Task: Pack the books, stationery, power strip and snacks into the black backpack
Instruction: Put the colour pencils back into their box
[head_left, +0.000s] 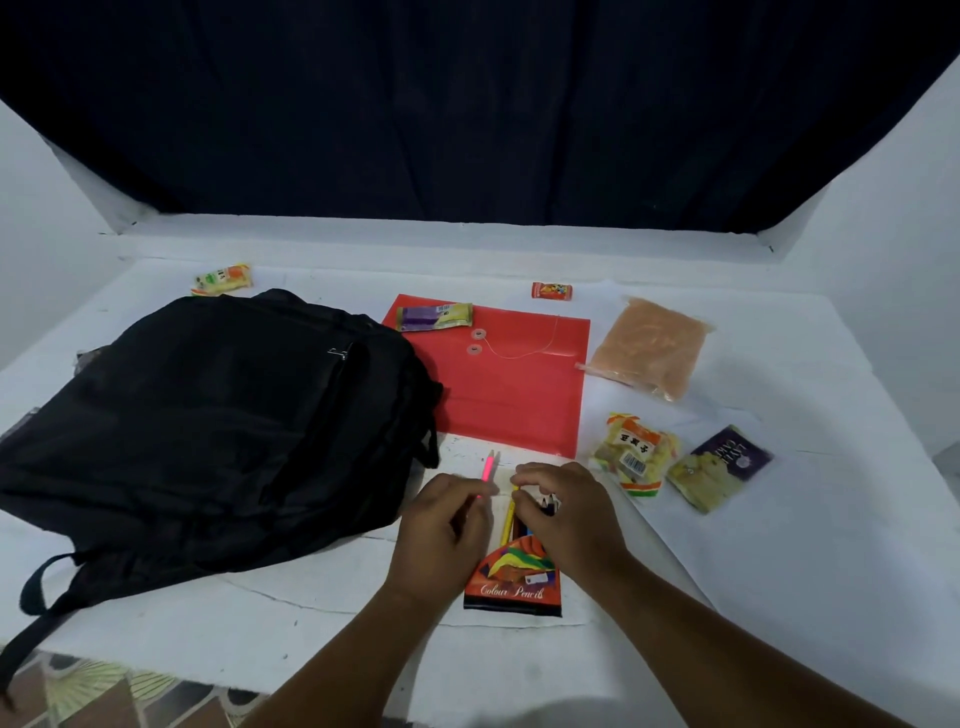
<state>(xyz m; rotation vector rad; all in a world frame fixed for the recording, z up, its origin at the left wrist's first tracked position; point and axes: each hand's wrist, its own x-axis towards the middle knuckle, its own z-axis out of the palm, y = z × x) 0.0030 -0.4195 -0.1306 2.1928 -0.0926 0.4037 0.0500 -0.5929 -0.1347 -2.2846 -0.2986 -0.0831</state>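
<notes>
The black backpack (208, 421) lies flat on the left of the white table (779, 571). Near the front edge lies a colour pencil box (517, 579) with several pencils sticking out of its top. My left hand (441, 530) pinches a pink pen (488, 470) that points away from me. My right hand (566, 512) grips the ends of the pencils (509, 519) above the box. A red envelope folder (514, 379) lies behind my hands with a purple and yellow snack bar (434, 317) on its far corner.
Snack packets lie on the right: a clear bag of orange snacks (649, 348), a yellow packet (636, 452) and a purple and yellow packet (719, 467). A small red packet (553, 290) and a yellow-green packet (223, 279) sit at the back. Patterned floor shows below the table's front edge.
</notes>
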